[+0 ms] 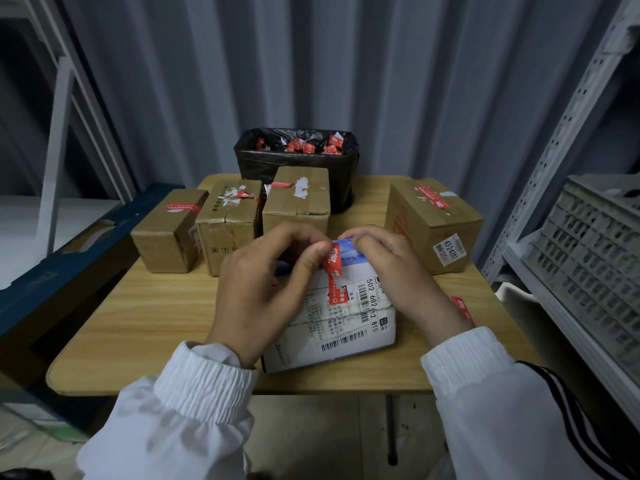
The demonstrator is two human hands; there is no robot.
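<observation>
the white parcel [346,327] lay flat on the near half of the wooden bench [156,323], directly under both hands, its printed shipping label and barcodes facing up. a red sticker [334,268] ran as a narrow strip over the parcel's far end, beside the label.

the left grip [263,285] came in from the left with its fingers curled. its thumb and the side of its forefinger pinched the top end of the red sticker. that end stood lifted off the parcel, while the lower part of the strip was pressed flat against the wrapping. the right grip [398,271] sat just across from it on the parcel's far right corner, fingers bent down over the edge and holding the parcel. the fingertips of the two hands were almost touching above the sticker.

beyond the hands, three cardboard boxes [228,223] stood in a row at the back left of the bench, and a fourth box [429,223] stood apart at the back right. each carried red tape or stickers on top. behind the row was a bin with a black liner [263,164] holding crumpled red scraps [304,147]. another red sticker [462,306] lay on the bench just beside the right wrist. a pale plastic crate [595,251] rested on the shelf to the right.
</observation>
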